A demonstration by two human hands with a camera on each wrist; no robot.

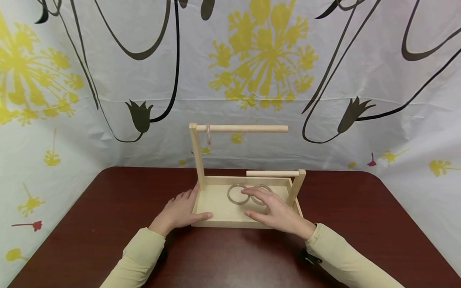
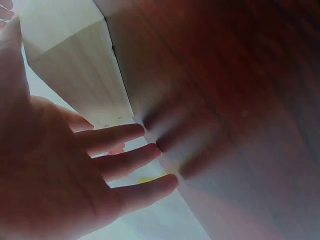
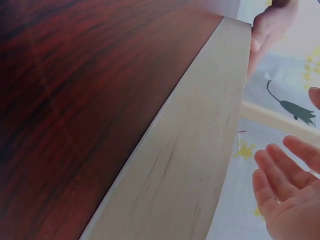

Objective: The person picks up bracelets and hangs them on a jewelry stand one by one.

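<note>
A shallow wooden tray point(image 1: 230, 225) bears a tall post point(image 1: 198, 158) with a long rod point(image 1: 248, 128) and a short post point(image 1: 296, 187) with a lower rod point(image 1: 272, 173). On the long rod, near its post, hangs one ring point(image 1: 208, 138). Two more rings lie side by side in the tray; the left ring point(image 1: 228, 195) shows fully, while the right ring point(image 1: 270, 189) is partly hidden. My left hand point(image 1: 178, 212) rests at the tray's left end, thumb over the rim, other fingers extended outside. Above the right ring hovers my right hand point(image 1: 281, 212), fingers spread and holding nothing.
The tray sits on a dark red-brown table point(image 1: 230, 260). Behind and beside it hangs a white cloth point(image 1: 230, 88) with yellow and dark plant prints. Both rods stick out over the tray, the long one well above the short one.
</note>
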